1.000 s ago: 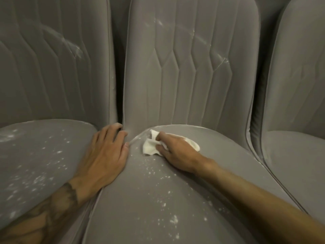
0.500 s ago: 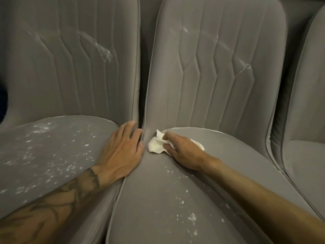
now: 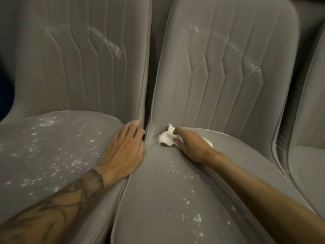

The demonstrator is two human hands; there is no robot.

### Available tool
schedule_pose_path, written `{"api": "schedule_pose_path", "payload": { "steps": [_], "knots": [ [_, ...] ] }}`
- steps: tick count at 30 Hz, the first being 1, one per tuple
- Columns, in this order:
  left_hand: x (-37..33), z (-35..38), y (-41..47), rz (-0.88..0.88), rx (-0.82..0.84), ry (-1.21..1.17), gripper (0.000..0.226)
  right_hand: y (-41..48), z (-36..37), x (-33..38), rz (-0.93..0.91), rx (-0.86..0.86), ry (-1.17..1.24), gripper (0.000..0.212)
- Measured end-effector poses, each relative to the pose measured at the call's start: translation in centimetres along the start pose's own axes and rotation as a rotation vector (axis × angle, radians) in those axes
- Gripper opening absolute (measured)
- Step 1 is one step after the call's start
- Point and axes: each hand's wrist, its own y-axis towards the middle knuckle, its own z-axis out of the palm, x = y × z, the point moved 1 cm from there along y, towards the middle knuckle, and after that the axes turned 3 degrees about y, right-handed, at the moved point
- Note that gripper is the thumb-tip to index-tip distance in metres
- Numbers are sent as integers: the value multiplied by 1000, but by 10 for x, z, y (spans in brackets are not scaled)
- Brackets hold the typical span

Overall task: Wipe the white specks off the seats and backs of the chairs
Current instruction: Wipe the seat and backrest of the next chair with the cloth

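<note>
With the cloth pinched in the right hand at the middle seat's rear crease and the left hand laid flat alongside, specks could be ground into the fabric by heavy strokes.

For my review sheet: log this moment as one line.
right hand: grips white cloth at rear left corner of middle seat | left hand: flat on left seat | white specks: on both seats

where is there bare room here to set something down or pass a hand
Free: the rear of the middle grey seat, between the right hand and the backrest; and the far right grey seat. Crowded: the gap between left and middle chairs, where the left hand rests near the crumpled white cloth.
</note>
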Motion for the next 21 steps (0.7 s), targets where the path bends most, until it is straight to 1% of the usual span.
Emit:
{"api": "schedule_pose_path", "payload": {
  "steps": [1, 2, 3, 7, 9, 10, 12, 14, 15, 16, 18, 20, 21],
  "knots": [
    [-1, -1, 0, -1, -3, 3, 43, 8, 0, -3, 71, -20, 15, 22],
    [-1, -2, 0, -2, -2, 6, 44, 13, 3, 1, 99, -42, 31, 21],
    [-1, -3, 0, -2, 3, 4, 46, 16, 8, 10, 81, -52, 39, 21],
    [1, -3, 0, -8, 27, -14, 46, -12, 27, 40, -184, 3, 79, 20],
    [1, -4, -1, -1, 53, -14, 47, -26, 16, 36, -234, 62, 82, 19],
    [1, -4, -1, 0, 65, -14, 48, -24, 10, 30, -217, 78, 62, 19],
    [2, -5, -1, -1, 70, -21, 48, -10, 3, 18, -121, 62, 12, 21],
    [1, -5, -1, -6, 63, -27, 46, 7, 4, 17, -3, 26, 16, 22],
    [1, -5, -1, -6, 59, -28, 45, 10, 7, 23, 6, 12, 30, 22],
    [2, -5, -1, -4, 54, -29, 44, 7, 12, 32, -25, 5, 39, 22],
    [3, -3, -1, 6, 46, -36, 39, -14, 21, 47, -162, 21, 71, 21],
    [4, -1, -1, 2, 50, -47, 33, -42, 19, 55, -298, 70, 106, 17],
    [4, -1, -1, -1, 54, -47, 31, -49, 15, 53, -328, 102, 106, 16]
  ]
}}
